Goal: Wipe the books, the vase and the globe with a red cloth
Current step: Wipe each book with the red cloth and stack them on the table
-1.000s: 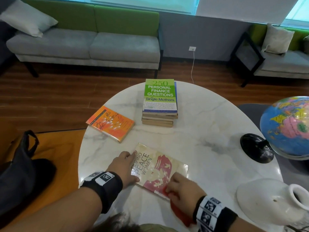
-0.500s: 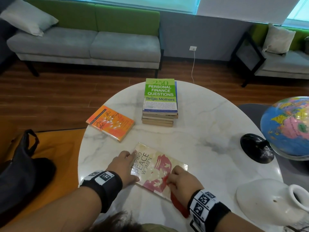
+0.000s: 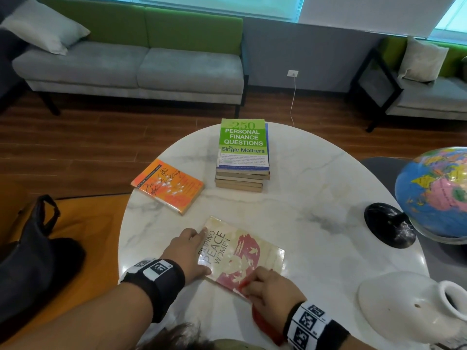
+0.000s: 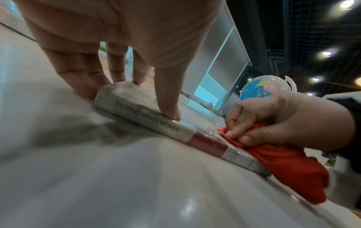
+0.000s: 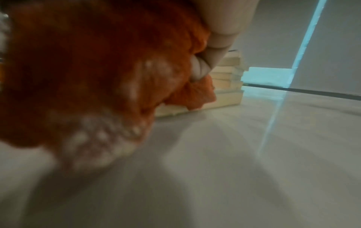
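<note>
A cream and red book titled Filipino Peace Women [image 3: 242, 251] lies flat near the front of the round marble table [image 3: 316, 198]. My left hand [image 3: 188, 248] presses on its spine edge with straight fingers and the thumb on the cover [image 4: 144, 117]. My right hand [image 3: 267, 286] grips a bunched red cloth [image 4: 289, 166] and rests it on the book's near corner. The cloth [image 5: 87, 69] fills most of the right wrist view. Beyond lie a stack of books [image 3: 243, 152] with a green cover on top and an orange book [image 3: 168, 185]. The globe [image 3: 437, 193] and the white vase [image 3: 409, 301] are at the right.
The globe's black base [image 3: 389, 224] stands on the table's right side. The vase lies on its side at the front right edge. A black bag [image 3: 32, 261] sits on an orange seat to the left. Grey and green sofas [image 3: 131, 64] line the far wall.
My right hand has slid the cloth slightly to the left along the book's near corner. The left hand and the book have stayed in place.
</note>
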`<action>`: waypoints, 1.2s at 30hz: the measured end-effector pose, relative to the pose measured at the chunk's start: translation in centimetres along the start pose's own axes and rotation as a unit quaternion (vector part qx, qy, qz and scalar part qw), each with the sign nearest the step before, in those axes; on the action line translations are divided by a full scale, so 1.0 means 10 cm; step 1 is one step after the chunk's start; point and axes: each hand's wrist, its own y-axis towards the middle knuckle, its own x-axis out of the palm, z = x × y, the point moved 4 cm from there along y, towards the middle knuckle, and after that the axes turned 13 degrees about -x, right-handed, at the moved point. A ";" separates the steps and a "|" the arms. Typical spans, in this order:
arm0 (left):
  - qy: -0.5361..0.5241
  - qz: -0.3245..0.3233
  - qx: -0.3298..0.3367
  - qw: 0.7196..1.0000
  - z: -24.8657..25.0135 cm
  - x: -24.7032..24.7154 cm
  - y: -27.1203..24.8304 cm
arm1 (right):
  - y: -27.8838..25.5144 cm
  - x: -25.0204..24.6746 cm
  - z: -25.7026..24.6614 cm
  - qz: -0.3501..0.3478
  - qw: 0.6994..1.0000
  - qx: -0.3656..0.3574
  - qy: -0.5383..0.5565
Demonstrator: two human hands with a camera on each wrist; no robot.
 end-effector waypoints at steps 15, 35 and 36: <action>-0.008 -0.003 0.000 1.000 0.00 -0.01 -0.01 | 0.06 -0.01 -0.08 -0.035 0.999 -0.021 -0.026; -0.007 -0.001 0.004 1.000 0.01 -0.01 -0.02 | -0.05 -0.16 0.37 0.016 0.999 0.030 -0.029; -0.008 0.000 0.004 1.000 0.00 -0.01 -0.02 | -0.03 -0.19 0.39 0.026 0.998 0.041 -0.034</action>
